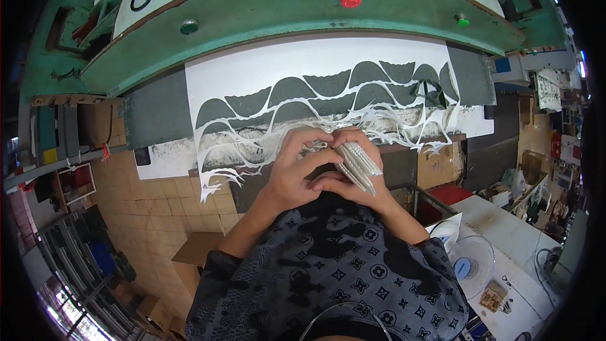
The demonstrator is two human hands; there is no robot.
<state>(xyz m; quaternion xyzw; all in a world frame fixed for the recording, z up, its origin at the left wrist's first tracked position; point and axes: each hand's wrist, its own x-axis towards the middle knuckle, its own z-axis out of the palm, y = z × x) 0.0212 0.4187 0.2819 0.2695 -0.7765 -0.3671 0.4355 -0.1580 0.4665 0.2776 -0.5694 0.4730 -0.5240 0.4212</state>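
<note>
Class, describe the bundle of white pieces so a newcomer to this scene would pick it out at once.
Start at the long green machine beam across the top, then move down past the white sheet with curved openings. Between the person's left hand and right hand is the bundle of white pieces. Unlike that wide, lacy sheet, it is a compact, layered stack.

The one view looks steeply down from the wearer's head, over the patterned shirt, toward the green machine ahead. The left hand and right hand are close, near the centre; the wide lens reaches tiled floor leftward and a white table rightward.
</note>
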